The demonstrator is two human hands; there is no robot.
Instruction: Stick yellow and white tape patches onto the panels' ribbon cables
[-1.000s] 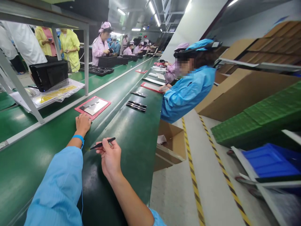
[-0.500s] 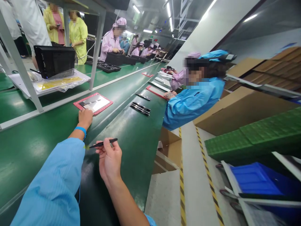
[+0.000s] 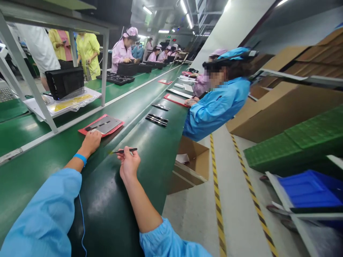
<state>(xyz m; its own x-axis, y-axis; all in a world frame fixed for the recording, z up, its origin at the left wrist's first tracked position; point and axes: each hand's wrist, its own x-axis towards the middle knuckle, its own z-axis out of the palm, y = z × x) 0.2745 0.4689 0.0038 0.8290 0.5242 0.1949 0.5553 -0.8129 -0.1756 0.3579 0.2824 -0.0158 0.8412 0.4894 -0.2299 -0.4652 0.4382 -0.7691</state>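
Observation:
My left hand (image 3: 92, 142), with a blue band at the wrist, is closed at the near edge of a flat grey panel (image 3: 110, 125). A dark strip runs across the panel, which lies on a red sheet (image 3: 83, 131); the fingertips are partly hidden. The sheet's right side looks slightly raised, with a shadow under it. Between the fingers of my right hand (image 3: 129, 162) is a pair of black tweezers (image 3: 131, 150), pointing left over the green table. A small yellow-green bit shows at their tip, too small to name.
Dark strips (image 3: 157, 119) lie on the green tabletop (image 3: 139, 134) ahead. A co-worker in blue (image 3: 217, 103) sits at the right edge near another red sheet (image 3: 175, 100). A metal rack (image 3: 104, 67) with a black monitor (image 3: 65, 82) stands left. Cardboard boxes (image 3: 199, 157) are below right.
The view has shifted. The panel's surface now looks matt grey instead of bright and reflective, and the sheet's right side looks raised. My right hand with the tweezers sits slightly higher in view.

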